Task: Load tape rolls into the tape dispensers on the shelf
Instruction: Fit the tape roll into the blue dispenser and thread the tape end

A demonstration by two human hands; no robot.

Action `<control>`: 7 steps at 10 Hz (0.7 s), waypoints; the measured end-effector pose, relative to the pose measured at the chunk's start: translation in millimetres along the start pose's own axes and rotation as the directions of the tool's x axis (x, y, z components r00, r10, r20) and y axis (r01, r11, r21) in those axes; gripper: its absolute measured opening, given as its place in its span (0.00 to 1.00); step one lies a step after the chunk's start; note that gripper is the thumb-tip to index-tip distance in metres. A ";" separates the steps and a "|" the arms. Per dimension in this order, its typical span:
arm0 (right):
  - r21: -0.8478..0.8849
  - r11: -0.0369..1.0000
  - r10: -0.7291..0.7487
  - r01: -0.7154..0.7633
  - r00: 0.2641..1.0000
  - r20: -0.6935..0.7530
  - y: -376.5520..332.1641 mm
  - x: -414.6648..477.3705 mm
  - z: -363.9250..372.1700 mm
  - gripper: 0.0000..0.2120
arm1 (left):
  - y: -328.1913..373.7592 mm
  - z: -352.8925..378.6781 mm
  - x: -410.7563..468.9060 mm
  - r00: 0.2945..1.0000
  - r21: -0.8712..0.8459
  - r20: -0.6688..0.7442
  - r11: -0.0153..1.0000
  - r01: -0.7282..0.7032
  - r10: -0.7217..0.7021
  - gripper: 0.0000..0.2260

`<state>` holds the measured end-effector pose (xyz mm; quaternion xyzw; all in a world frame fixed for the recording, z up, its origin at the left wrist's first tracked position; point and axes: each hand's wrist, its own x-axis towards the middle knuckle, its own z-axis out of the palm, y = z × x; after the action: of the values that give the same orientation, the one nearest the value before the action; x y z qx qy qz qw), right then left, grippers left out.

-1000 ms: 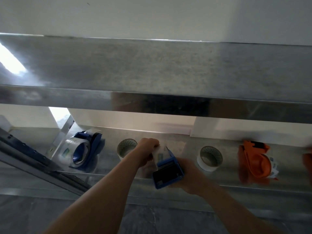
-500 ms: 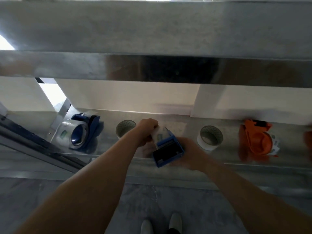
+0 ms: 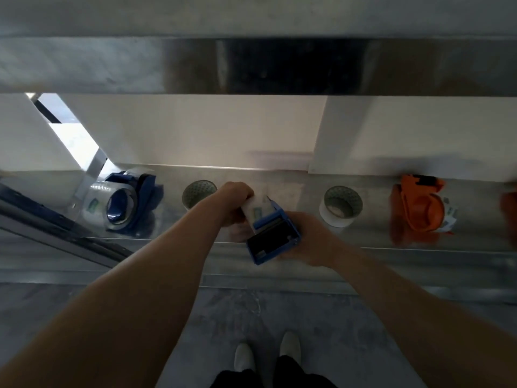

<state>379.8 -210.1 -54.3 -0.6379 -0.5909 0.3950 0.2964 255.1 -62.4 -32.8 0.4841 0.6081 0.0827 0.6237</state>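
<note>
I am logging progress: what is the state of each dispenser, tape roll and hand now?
left blue dispenser: loaded, on shelf.
held blue dispenser: in right hand.
clear roll: held by left hand at that dispenser.
left loose roll: unloaded, on shelf.
right loose roll: unloaded, on shelf.
orange dispenser: on shelf, seemingly loaded.

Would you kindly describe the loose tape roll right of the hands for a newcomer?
Find the lower metal shelf, then the orange tape dispenser at its right. Just left of it the white tape roll lies flat. Unlike its neighbours, it sits in no dispenser.
</note>
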 end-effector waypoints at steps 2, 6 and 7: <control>0.035 0.999 0.008 -0.009 1.000 0.019 -6.2 -7.2 7.2 0.23 | -4.5 -4.8 -6.5 0.999 0.040 0.031 0.998 0.042 -0.043 0.07; 0.088 0.995 0.065 -0.056 0.993 -0.097 -23.4 -10.6 46.4 0.22 | -11.2 -24.0 -6.9 0.996 0.103 0.086 0.994 -0.036 0.027 0.05; 0.086 0.994 0.075 -0.065 0.990 -0.119 -28.3 -12.6 51.9 0.22 | -14.6 -28.8 -9.7 0.994 0.110 0.099 0.993 -0.053 0.042 0.03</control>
<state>320.8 -223.5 -55.0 -0.6685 -0.5323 0.3894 0.3436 221.5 -62.2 -30.6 0.5362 0.5693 0.0395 0.6220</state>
